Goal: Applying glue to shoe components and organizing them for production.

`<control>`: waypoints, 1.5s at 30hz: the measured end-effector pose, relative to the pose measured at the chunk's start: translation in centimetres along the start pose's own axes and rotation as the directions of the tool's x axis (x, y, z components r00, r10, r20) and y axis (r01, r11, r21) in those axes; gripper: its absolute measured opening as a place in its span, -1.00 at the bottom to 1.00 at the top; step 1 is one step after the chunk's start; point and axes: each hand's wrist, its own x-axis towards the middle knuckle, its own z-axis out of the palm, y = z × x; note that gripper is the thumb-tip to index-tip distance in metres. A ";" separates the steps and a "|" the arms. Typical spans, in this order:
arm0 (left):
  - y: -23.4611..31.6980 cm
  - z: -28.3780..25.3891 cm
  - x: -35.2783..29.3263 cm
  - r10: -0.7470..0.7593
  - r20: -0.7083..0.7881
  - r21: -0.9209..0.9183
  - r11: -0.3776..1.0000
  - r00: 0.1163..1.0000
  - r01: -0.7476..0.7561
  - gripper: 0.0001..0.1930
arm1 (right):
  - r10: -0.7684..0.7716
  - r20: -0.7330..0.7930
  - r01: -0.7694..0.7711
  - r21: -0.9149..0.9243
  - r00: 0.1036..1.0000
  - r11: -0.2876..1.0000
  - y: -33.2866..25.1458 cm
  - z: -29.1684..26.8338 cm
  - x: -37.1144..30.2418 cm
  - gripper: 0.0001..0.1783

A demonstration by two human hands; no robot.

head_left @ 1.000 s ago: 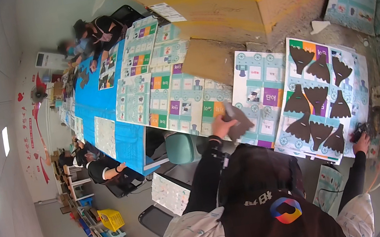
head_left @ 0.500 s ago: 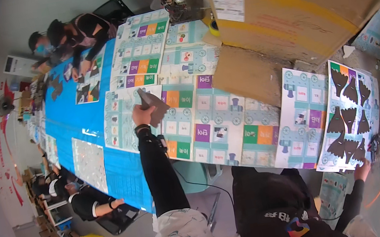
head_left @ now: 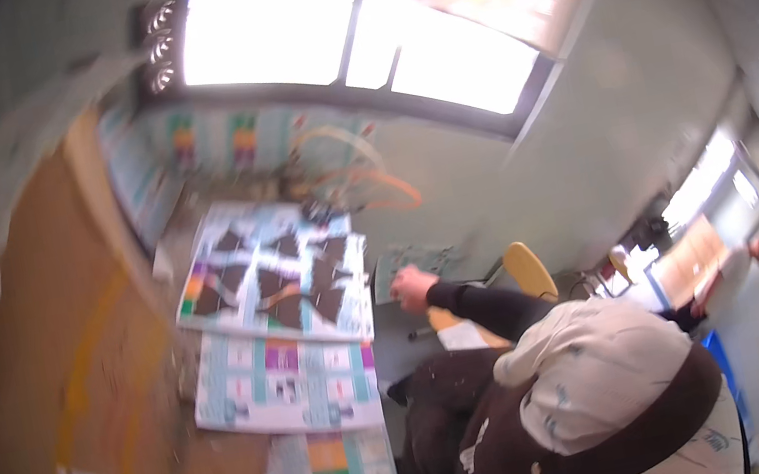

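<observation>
My right hand [head_left: 414,289] is just off the right edge of a printed sheet [head_left: 360,271] that carries several dark brown cut pieces [head_left: 281,300] with jagged ends. A gap shows between hand and sheet. Motion blur smears the fingers, so I cannot tell whether they are closed. A black cuff and a pale patterned sleeve [head_left: 581,344] cover that arm. My left hand is out of sight.
More printed sheets [head_left: 283,381] with coloured blocks lie along the worktable. A large cardboard box [head_left: 53,345] stands on the left. Orange tubing [head_left: 390,179] loops behind the sheets. A yellow chair [head_left: 530,271] stands right, and a person [head_left: 727,277] is farther back.
The view has swung far to the right. My left hand, which held a dark brown piece over the sheets, has left the picture. My right hand has come away from the sheet's edge.
</observation>
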 end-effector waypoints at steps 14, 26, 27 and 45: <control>23.4 14.5 -17.6 0.527 -0.232 0.056 0.846 0.817 -0.530 -0.60 | 0.312 0.178 -0.340 0.154 0.933 0.928 9.4 6.5 -4.3 -0.75; 44.3 22.8 -26.1 0.085 0.342 -0.191 0.981 0.936 -0.020 -0.70 | -0.025 -0.013 0.027 0.687 1.000 0.726 22.0 7.0 16.9 -0.76; 44.7 23.9 -26.2 0.211 0.361 -0.070 0.978 0.908 -0.199 -0.72 | 0.070 -0.015 -0.036 0.734 0.997 0.678 22.6 6.5 17.2 -0.75; 57.2 38.8 -23.0 0.754 0.636 -0.564 0.597 0.160 -0.570 -0.70 | 0.442 0.248 -0.452 0.769 0.862 0.451 25.9 16.0 -0.6 -0.77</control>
